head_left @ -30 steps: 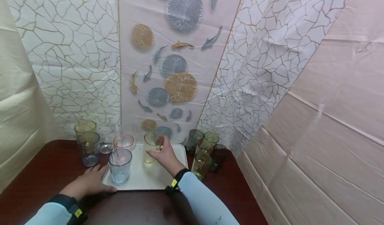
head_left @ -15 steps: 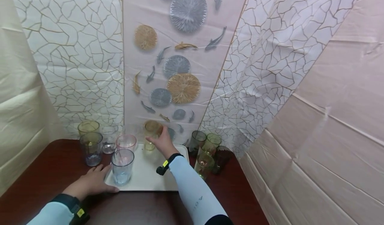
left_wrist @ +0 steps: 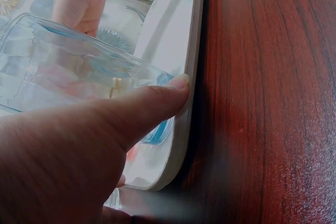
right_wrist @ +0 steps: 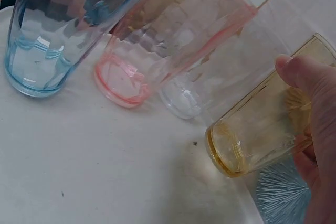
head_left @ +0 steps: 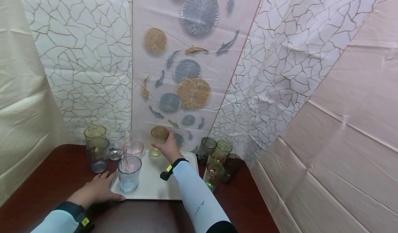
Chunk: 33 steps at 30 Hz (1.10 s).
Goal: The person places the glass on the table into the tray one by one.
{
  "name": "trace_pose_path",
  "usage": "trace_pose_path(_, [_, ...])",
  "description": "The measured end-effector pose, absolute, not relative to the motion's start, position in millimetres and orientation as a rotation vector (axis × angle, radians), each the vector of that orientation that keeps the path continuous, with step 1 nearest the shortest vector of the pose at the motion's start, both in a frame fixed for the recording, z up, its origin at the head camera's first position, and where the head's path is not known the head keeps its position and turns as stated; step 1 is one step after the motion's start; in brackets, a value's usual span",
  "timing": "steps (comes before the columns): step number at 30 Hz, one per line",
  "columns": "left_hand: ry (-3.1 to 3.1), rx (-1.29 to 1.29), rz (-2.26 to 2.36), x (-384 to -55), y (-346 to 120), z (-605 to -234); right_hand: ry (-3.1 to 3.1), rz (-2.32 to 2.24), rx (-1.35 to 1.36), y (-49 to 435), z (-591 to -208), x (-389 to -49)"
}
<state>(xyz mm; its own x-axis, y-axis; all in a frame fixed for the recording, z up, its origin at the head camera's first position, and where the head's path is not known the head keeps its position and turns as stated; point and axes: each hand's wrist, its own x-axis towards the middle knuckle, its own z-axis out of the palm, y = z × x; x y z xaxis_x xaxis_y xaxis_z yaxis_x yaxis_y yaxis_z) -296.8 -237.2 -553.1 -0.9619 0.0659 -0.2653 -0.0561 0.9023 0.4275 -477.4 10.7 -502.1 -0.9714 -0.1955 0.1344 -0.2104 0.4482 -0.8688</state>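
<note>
Right hand (head_left: 169,148) grips a yellow glass (right_wrist: 252,124), can't really tell if it touches the tray (head_left: 152,184); left hand (head_left: 99,190) rests loosely at the tray's corner, blue glass (head_left: 129,178) just beside it.

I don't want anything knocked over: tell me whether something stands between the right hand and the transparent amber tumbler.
Nothing visible does: the right hand grips the transparent amber tumbler directly. The colourless transparent tumbler and pink transparent tumbler stand to its left, outside the grip.

The reddish-brown table (head_left: 46,177) bears a white tray (head_left: 161,183) between groups of glasses (head_left: 214,172)
</note>
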Motion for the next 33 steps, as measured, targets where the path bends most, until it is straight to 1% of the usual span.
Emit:
trace_pose_path(5, [2.792, -0.002, 0.640, -297, -236, -552, -2.673, 1.580, 0.393, 8, -514, -481])
trace_pose_path(10, [2.788, -0.005, 0.644, -298, -236, -552, -2.685, 1.577, 0.355, 8, -523, -482])
trace_pose_path(27, [2.804, -0.011, 0.643, -298, -238, -556, -2.695, 1.603, 0.347, 6, -534, -484])
trace_pose_path(33, [2.801, -0.007, 0.643, -298, -238, -555, -2.691, 1.625, 0.259, 18, -531, -466])
